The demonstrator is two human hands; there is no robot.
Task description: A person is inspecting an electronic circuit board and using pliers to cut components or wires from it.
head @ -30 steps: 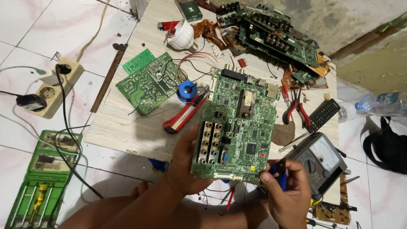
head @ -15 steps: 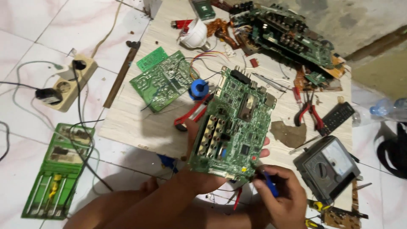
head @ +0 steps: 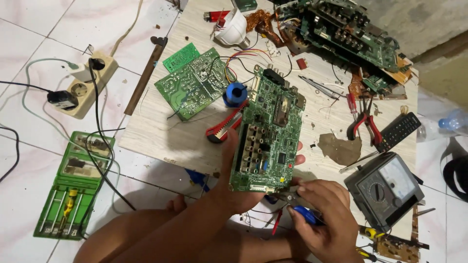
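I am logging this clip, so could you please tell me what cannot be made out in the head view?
- Tip of the blue-handled tool: covered by the right hand and the circuit board edge.
- Left hand fingers: mostly behind the board.
- Plastic bottle: cut off by the right edge.
- Small screwdrivers: cut by the bottom edge.
- Meter dial marks: too small.
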